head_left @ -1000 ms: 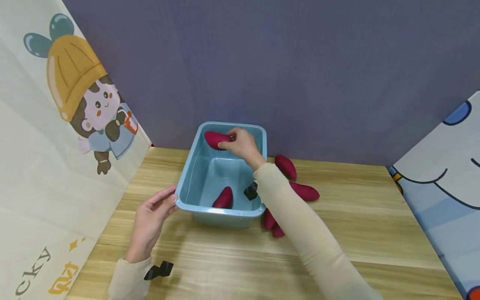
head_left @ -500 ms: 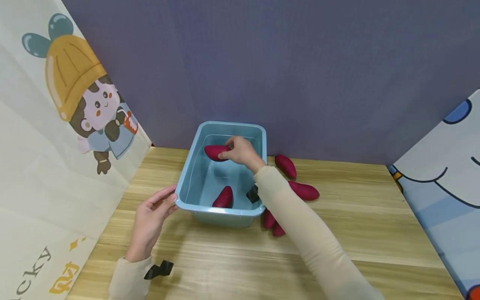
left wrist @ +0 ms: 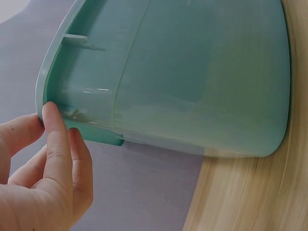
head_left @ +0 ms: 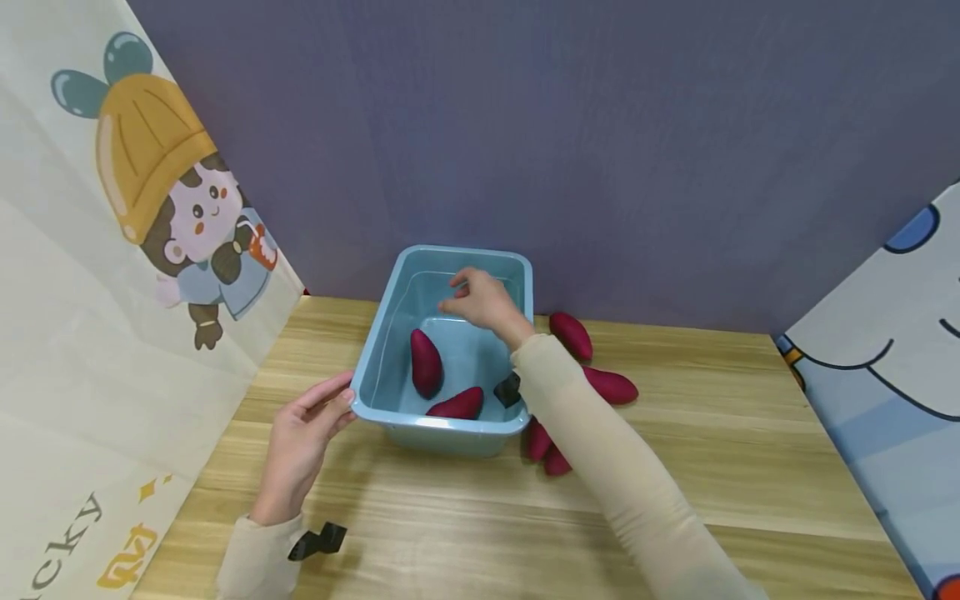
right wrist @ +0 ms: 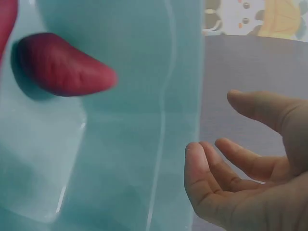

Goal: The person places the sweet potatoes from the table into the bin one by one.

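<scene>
A light-blue plastic basin (head_left: 446, 440) stands on the table with two purple-red sweet potatoes inside. One sweet potato (head_left: 426, 364) lies along the left side, and the other sweet potato (head_left: 459, 404) rests by the front wall. My left hand (head_left: 298, 442) pinches the front left corner of the rim between thumb and fingers, as the left wrist view also shows. Over the back part of the basin hovers my right hand (head_left: 486, 302), thumb and fingers apart and holding nothing. In the right wrist view a sweet potato (right wrist: 65, 70) lies away from those fingers.
Several more sweet potatoes lie right of the basin, including one at the back (head_left: 572, 335); my right sleeve (head_left: 600, 442) partly covers others. A purple-grey curtain (head_left: 637, 167) hangs behind the wooden table (head_left: 712, 450), with printed cloths at both sides.
My right hand lowered a sweet potato into the basin and let it go; its fingers have spread. The sweet potato at the front has turned. My left hand stays on the rim.
</scene>
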A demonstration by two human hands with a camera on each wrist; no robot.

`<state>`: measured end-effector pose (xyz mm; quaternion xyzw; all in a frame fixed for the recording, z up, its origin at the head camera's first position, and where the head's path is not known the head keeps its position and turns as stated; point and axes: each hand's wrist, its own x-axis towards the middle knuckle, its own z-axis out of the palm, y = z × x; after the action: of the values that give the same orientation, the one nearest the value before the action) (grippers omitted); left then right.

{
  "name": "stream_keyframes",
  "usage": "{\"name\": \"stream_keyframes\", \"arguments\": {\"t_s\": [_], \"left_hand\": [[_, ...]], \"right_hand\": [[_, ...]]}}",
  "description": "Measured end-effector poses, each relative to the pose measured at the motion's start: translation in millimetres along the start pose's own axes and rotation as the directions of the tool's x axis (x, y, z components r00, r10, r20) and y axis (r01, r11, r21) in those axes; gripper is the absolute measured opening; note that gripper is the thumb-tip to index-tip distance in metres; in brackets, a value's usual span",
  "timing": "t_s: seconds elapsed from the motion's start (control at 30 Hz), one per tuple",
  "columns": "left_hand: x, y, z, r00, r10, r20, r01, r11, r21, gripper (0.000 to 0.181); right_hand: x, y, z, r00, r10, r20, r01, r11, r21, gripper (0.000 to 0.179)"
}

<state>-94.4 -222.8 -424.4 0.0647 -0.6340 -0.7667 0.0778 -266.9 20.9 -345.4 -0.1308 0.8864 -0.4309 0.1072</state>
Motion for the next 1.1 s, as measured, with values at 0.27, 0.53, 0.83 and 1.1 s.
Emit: {"name": "stream_keyframes", "arguments": {"t_s": [0.27,0.53,0.83,1.1], "left_hand": [[-1.3,0.7,0.5,1.000,-0.005,-0.001,0.005,1.000,-0.001,0.047],[-1.6,1.3,0.7,1.000,-0.008,-0.003,0.008,1.000,0.020,0.046],[-2.5,1.6,0.4,1.000,-0.010,-0.008,0.011,1.000,0.012,0.046],[-2.0,1.1,1.8,1.000,-0.006,-0.011,0.006,1.000,0.016,0.046]], "right_hand": [[-20.1,-17,-29,0.997,-0.081,0.006,0.080,0.994,0.080,0.049],[-57.4,-2,-70,0.983,-0.171,-0.072,0.179,0.976,0.121,0.044],[-95.3,41,-97,0.960,-0.184,-0.213,0.200,0.978,0.058,0.044],[-116.1,98,-107,0.920,-0.268,-0.284,0.300,0.951,0.074,0.038]]}}
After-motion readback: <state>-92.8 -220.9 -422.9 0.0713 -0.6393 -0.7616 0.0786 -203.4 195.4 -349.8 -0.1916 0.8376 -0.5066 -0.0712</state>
